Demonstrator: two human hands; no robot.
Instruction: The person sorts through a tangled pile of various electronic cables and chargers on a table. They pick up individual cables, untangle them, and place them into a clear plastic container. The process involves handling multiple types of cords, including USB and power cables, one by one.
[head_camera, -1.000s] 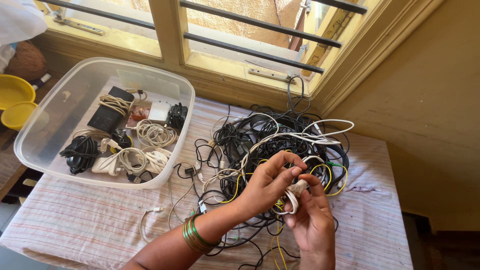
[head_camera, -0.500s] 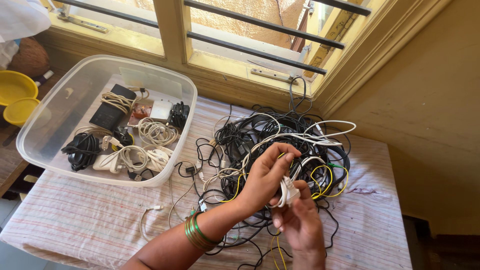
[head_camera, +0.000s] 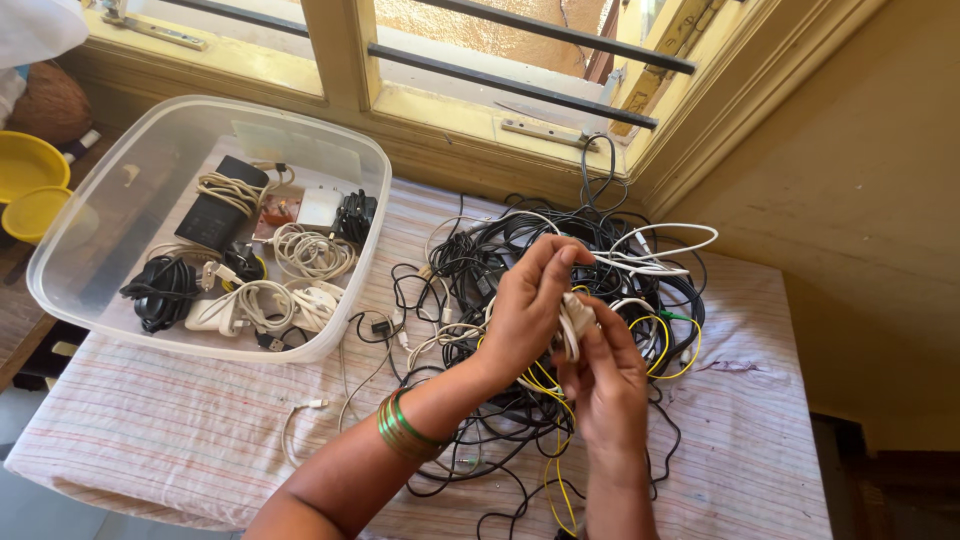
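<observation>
White cable coil (head_camera: 572, 322) sits pinched between both hands, held up over the tangle at the right half of the counter (head_camera: 150, 430).

Left to right:
- Two yellow bowls (head_camera: 28, 175) off the counter's left edge, one just beside the other.
- Clear plastic tub (head_camera: 90, 215) on the counter's left part. Inside: black adapter (head_camera: 222, 208), bundled cream cords (head_camera: 312, 250), a black coiled cord (head_camera: 160, 290), white plug with cord (head_camera: 250, 310), a small white charger block (head_camera: 320, 207).
- Striped cloth covers the counter; a loose thin white lead (head_camera: 300, 415) lies on it just below the tub.
- Left hand (head_camera: 525, 315), green bangles (head_camera: 403, 430) on the wrist: grip closed on the coil from the left side, thumb and fingers bent around it, fingertips pointing up.
- Right hand (head_camera: 608, 385): grip also closed on the coil, thumb pressed against its right side, fingers behind it. Hands touch each other at the coil.
- Cable pile (head_camera: 480, 265) under and behind the hands: mostly black leads, some white ones running out to the right, a yellow wire (head_camera: 678, 365) looping at the right edge and another trailing down toward the near edge of the counter. Can't tell whether the coil is tied into the pile.
- Window frame (head_camera: 340, 50) with dark bars along the back; plain wall on the right.
</observation>
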